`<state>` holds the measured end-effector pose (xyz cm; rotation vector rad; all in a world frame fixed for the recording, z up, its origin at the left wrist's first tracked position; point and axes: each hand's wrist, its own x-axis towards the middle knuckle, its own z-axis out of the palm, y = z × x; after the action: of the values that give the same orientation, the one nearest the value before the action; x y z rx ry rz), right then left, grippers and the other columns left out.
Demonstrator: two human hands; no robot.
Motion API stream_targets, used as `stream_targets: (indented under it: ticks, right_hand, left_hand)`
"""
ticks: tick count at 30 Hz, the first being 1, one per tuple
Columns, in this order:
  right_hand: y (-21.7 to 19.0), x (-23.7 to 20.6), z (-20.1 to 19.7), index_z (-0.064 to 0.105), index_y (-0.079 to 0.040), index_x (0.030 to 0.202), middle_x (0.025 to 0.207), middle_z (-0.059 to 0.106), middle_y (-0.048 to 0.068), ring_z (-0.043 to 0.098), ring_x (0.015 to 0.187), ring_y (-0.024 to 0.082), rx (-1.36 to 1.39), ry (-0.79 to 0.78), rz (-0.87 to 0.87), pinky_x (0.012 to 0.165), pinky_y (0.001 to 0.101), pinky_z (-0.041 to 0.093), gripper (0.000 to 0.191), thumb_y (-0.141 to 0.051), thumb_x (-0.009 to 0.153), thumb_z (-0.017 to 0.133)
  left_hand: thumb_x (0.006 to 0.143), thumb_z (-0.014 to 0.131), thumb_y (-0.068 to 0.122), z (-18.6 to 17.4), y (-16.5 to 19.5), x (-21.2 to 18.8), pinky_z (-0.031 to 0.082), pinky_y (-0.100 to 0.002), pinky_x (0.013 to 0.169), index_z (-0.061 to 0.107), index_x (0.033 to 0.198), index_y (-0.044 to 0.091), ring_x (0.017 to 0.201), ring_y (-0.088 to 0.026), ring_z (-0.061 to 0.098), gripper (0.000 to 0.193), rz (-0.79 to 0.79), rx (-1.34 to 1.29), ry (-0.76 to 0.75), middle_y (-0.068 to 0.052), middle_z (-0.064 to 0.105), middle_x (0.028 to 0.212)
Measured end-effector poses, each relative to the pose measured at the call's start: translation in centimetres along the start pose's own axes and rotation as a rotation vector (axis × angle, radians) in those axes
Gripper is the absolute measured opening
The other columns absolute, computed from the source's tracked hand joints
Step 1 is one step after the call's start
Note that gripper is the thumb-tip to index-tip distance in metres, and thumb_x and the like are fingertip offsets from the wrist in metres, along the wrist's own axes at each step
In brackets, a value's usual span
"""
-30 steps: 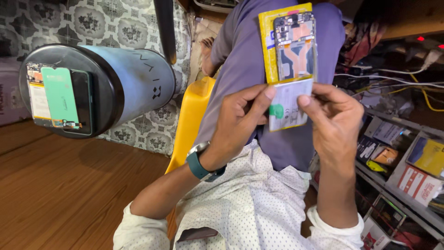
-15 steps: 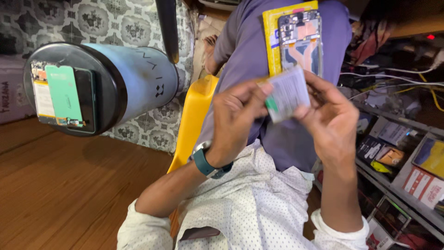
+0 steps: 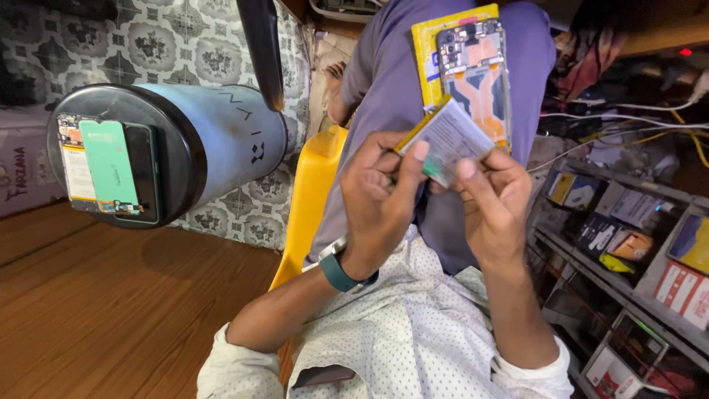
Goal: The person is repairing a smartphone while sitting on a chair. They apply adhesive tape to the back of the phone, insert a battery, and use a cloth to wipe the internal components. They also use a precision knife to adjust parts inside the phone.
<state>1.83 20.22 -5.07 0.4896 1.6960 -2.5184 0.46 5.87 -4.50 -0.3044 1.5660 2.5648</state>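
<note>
Below the opened phone (image 3: 473, 74), both hands' fingers (image 3: 402, 166) pinch a flat battery (image 3: 450, 140).

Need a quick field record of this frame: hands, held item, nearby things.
left hand: left hand pinches the flat battery pack from its left side
right hand: right hand grips the same pack from the right
wrist: teal watch on left wrist
on lap: opened phone body lying on a yellow pad
left of hands: cylindrical stool with a phone part on it
right: shelves of small boxes
</note>
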Motion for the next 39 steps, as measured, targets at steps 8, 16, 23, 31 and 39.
stream_targets:
  ticks: [8, 16, 23, 31, 39]
  right_hand:
    - [-0.6, -0.1, -1.5, 0.067, 0.014, 0.114, 0.101, 0.07, 0.012, 0.063, 0.086, 0.012, -0.178, -0.003, -0.129, 0.079, 0.024, 0.051, 0.026, -0.012, 0.117, 0.068]
    - [-2.3, -0.6, -1.9, 0.065, 0.014, 0.126, 0.11, 0.073, 0.019, 0.073, 0.093, 0.022, -0.143, 0.057, -0.094, 0.084, 0.034, 0.062, 0.028, -0.004, 0.105, 0.067]
    - [-2.2, -0.4, -3.2, 0.066, 0.015, 0.124, 0.11, 0.073, 0.02, 0.072, 0.093, 0.021, -0.171, 0.019, 0.026, 0.082, 0.0321, 0.061, 0.026, -0.002, 0.104, 0.067]
    - [-1.9, -0.4, -3.0, 0.067, 0.011, 0.12, 0.107, 0.074, 0.017, 0.074, 0.09, 0.02, -0.031, 0.034, 0.044, 0.081, 0.0306, 0.062, 0.024, -0.003, 0.101, 0.066]
    - [-1.9, 0.7, -3.4, 0.066, 0.014, 0.119, 0.102, 0.074, 0.017, 0.071, 0.08, 0.018, -0.116, -0.004, 0.038, 0.075, 0.0288, 0.06, 0.024, 0.004, 0.098, 0.073]
  left_hand:
    - [0.105, 0.067, 0.008, -0.1, 1.0, 0.8, 0.052, -0.019, 0.068, 0.062, 0.12, -0.008, 0.081, -0.007, 0.067, 0.022, -0.038, 0.129, -0.028, -0.009, 0.075, 0.093]
    - [0.098, 0.073, 0.007, -0.8, 1.6, 2.1, 0.064, -0.031, 0.091, 0.063, 0.129, -0.01, 0.102, -0.015, 0.073, 0.037, -0.247, -0.107, -0.276, -0.011, 0.073, 0.113]
    - [0.096, 0.074, 0.007, -2.1, 0.7, 2.2, 0.063, -0.028, 0.083, 0.066, 0.128, -0.012, 0.093, -0.015, 0.074, 0.038, -0.325, 0.03, -0.294, -0.015, 0.076, 0.106]
    - [0.093, 0.075, 0.007, -1.9, 0.2, 2.7, 0.066, -0.03, 0.08, 0.065, 0.123, -0.013, 0.093, -0.017, 0.076, 0.038, -0.388, -0.038, -0.259, -0.018, 0.077, 0.106]
    - [0.096, 0.073, 0.008, -1.3, 0.7, 1.3, 0.066, -0.032, 0.084, 0.067, 0.119, -0.014, 0.093, -0.02, 0.076, 0.032, -0.352, -0.121, -0.208, -0.02, 0.076, 0.107]
